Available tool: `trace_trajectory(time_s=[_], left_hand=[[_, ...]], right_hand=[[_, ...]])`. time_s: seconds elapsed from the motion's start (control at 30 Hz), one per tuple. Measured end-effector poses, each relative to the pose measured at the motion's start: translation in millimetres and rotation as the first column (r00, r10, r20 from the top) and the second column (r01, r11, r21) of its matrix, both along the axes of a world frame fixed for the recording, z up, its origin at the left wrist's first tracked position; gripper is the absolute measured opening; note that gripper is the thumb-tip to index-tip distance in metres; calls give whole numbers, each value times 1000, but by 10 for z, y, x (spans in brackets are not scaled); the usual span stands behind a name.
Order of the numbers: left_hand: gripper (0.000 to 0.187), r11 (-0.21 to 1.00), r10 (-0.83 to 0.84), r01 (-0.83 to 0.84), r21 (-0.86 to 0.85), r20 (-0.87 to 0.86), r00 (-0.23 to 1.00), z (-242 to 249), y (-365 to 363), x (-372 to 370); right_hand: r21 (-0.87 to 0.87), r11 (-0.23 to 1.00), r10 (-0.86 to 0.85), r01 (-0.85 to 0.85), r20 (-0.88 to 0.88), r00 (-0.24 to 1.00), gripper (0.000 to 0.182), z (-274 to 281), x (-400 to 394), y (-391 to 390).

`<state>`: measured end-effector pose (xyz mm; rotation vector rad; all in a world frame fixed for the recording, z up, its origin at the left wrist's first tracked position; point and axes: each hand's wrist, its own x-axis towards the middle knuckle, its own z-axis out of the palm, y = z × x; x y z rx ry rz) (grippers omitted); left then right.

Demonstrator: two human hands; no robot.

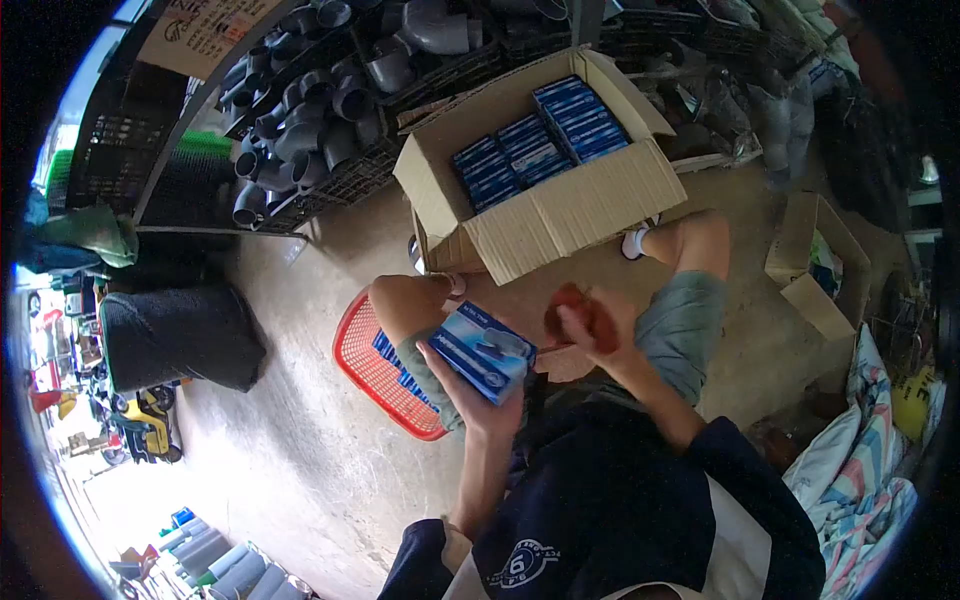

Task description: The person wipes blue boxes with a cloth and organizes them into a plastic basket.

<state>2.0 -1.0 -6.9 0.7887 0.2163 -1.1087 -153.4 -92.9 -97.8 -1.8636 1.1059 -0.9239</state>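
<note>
My left hand (492,412) is wrapped round a small blue printed box (484,350), its picture face turned up above my lap. To the right, my right hand (608,345) grips a reddish-brown rag (577,318), smeared by motion and apart from the box. An open cardboard carton (570,222) stands in front of me, with rows of similar blue boxes (580,117) packed inside. By my left leg a red plastic basket (352,345) holds several more blue boxes (400,375), partly hidden by my knee.
Crates of grey pipe fittings (305,130) stand at the back left. A smaller open carton (800,235) lies on the floor at right, near a striped sheet (850,450). A dark mesh roll (180,338) is at left; grey pipes (235,570) lie lower left.
</note>
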Motion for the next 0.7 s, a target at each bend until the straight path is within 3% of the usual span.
trace_trajectory(time_s=[0.03, 0.1, 0.13, 0.17, 0.23, 0.27, 0.33, 0.37, 0.4, 0.5, 0.53, 0.63, 0.67, 0.7], left_hand=[[76, 999, -14, 6, 38, 211, 977, -28, 3, 36], [94, 992, -64, -14, 127, 588, 807, -110, 19, 88], [111, 982, -184, 120, 144, 618, 764, -40, 55, 142], [131, 955, -293, 249, 161, 652, 700, 29, 89, 195], [138, 878, -413, 447, 174, 747, 520, -102, 181, 253], [141, 849, -455, 427, 312, 841, 291, -189, 259, 275], [139, 777, -533, 456, 435, 840, 107, 8, 264, 303], [139, 737, -564, 458, 496, 826, 13, 81, 274, 325], [138, 747, -576, 438, 501, 816, 49, 78, 312, 343], [137, 834, -396, 381, 399, 914, -89, -29, 470, 359], [134, 846, -425, 369, 384, 905, 33, -28, 491, 330], [134, 830, -521, 340, 443, 833, 185, -106, 561, 408], [135, 829, -522, 378, 413, 814, 255, -157, 607, 422], [134, 806, -529, 392, 442, 836, 146, -140, 627, 435]], right_hand=[[175, 984, -38, 10, 161, 986, 27, 114, 27, -5], [509, 859, -188, -61, 423, 886, 26, 504, -9, 9], [587, 789, -110, -180, 423, 899, 23, 756, -53, -8], [533, 798, 53, -283, 406, 913, 25, 878, -64, -25], [410, 799, 343, -439, 289, 894, 28, 1044, 12, -41], [332, 802, 456, -496, 196, 868, 29, 1118, 76, -40], [104, 829, 559, -549, -111, 822, 33, 1211, 335, -48], [121, 841, 538, -527, -91, 838, 35, 1158, 380, -46], [138, 850, 521, -509, -70, 851, 37, 1055, 432, -40], [236, 845, 506, -480, -64, 860, 38, 906, 575, -55], [273, 837, 510, -475, -72, 857, 38, 886, 615, -56], [193, 826, 558, -530, -139, 818, 38, 887, 639, 122], [289, 797, 565, -531, -46, 824, 37, 858, 657, 146], [385, 756, 558, -529, 41, 829, 36, 827, 663, 160]])
